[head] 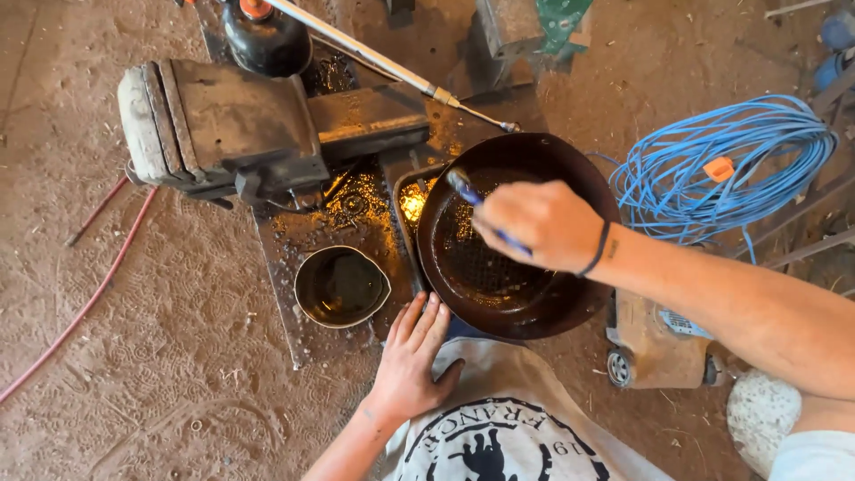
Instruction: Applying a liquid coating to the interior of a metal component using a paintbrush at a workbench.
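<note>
My right hand (539, 223) grips a blue-handled brush (465, 189) and holds it over a round, dark, oily pan (583, 294) with a mesh bottom. The brush's bristle end points to the pan's upper left. My left hand (411, 356) rests flat with fingers spread on my knee, just below the pan's lower left rim, holding nothing. A small bowl of dark oil (342, 285) sits on the metal plate to the left of the pan.
A heavy grimy machine part (223, 125) lies on an oil-soaked metal plate (294, 249) at upper left. A blue coiled cable (721, 169) lies right of the pan. A red hose (98, 276) crosses the dirt floor at left. A long metal rod (392, 67) and black canister (265, 36) sit above.
</note>
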